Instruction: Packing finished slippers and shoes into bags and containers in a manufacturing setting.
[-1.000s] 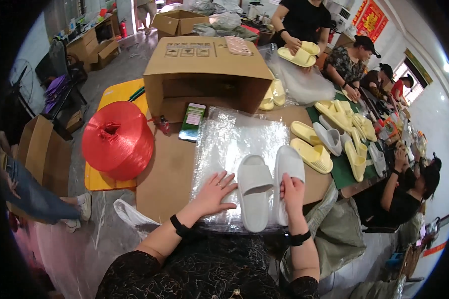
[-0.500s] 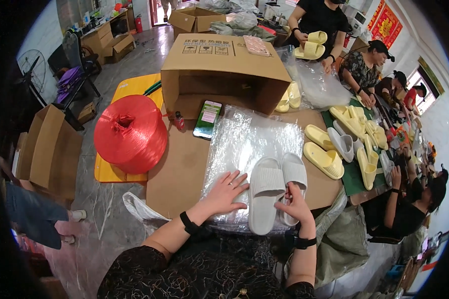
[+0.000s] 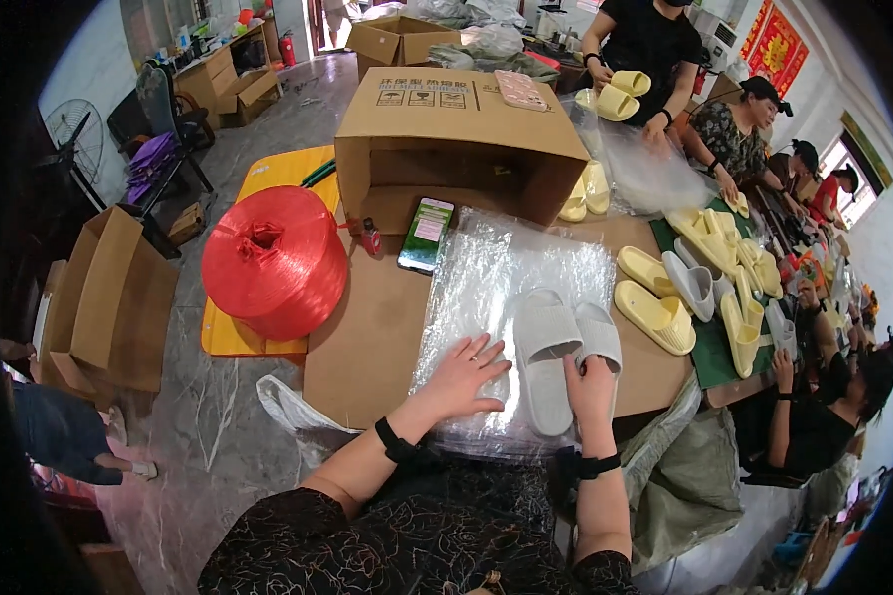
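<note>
A pair of light grey slide slippers lies side by side on a stack of clear plastic bags (image 3: 486,268). The left-hand grey slipper (image 3: 548,342) shows its ribbed strap and most of its sole; the right-hand grey slipper (image 3: 599,333) is partly covered by my right hand (image 3: 591,393). That hand is closed on the pair where the two meet, thumb on the left slipper's inner edge. My left hand (image 3: 462,379) rests on the bags beside the slippers, palm down with fingers spread, holding nothing.
An open cardboard box (image 3: 456,149) stands on its side beyond the bags. A phone (image 3: 427,236), a small bottle (image 3: 370,238) and a red twine roll (image 3: 276,263) sit to the left. Yellow slippers (image 3: 655,317) lie at the right, where several people sit working.
The grey slippers have moved a little away from me over the bags with my right hand. My left hand stays flat. The whole view has shifted slightly.
</note>
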### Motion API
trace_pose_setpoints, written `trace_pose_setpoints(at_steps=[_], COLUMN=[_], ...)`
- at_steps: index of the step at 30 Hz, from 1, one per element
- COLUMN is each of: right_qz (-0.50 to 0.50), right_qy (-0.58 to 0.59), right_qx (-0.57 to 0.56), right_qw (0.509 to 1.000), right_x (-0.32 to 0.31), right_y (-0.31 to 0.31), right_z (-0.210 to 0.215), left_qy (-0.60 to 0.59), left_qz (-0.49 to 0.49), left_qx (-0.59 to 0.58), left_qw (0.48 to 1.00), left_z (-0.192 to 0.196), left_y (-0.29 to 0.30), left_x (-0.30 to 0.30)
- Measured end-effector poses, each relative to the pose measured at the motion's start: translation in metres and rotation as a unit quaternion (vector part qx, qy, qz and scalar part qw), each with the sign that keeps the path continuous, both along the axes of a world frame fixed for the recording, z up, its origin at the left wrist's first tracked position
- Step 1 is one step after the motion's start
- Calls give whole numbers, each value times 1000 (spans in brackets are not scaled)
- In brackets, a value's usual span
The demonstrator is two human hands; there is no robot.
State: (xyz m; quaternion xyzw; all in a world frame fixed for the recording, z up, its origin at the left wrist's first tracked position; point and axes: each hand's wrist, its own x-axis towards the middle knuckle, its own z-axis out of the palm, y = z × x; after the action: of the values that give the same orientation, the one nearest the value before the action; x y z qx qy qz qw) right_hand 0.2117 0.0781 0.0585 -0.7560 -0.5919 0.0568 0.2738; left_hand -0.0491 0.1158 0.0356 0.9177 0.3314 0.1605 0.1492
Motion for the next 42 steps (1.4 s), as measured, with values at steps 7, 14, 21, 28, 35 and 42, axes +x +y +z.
trace_pose_setpoints(at_steps=[7, 14, 21, 28, 35, 42], right_qz=[-101, -67, -118, -140, -102, 0], right_qy=[45, 114, 61, 209, 291, 237], right_qx=[69, 44, 25, 175, 216, 117], right_qw=[991, 990, 991, 952, 926, 964], right_x=[14, -18, 7, 25, 31, 18], right_y=[-12, -37, -35, -56, -117, -165], right_z=[8, 34, -6, -12, 12, 35], left_qy=[10, 19, -41, -57, -101, -114], left_qz=[6, 22, 50, -14, 0, 60], left_qx=[-23, -24, 97, -13, -55, -259], left_qw=[1000, 999, 993, 998, 993, 957], left_z=[8, 7, 18, 1, -3, 21], left_y=[-1, 10, -13, -28, -22, -3], left_x=[6, 32, 42, 36, 42, 45])
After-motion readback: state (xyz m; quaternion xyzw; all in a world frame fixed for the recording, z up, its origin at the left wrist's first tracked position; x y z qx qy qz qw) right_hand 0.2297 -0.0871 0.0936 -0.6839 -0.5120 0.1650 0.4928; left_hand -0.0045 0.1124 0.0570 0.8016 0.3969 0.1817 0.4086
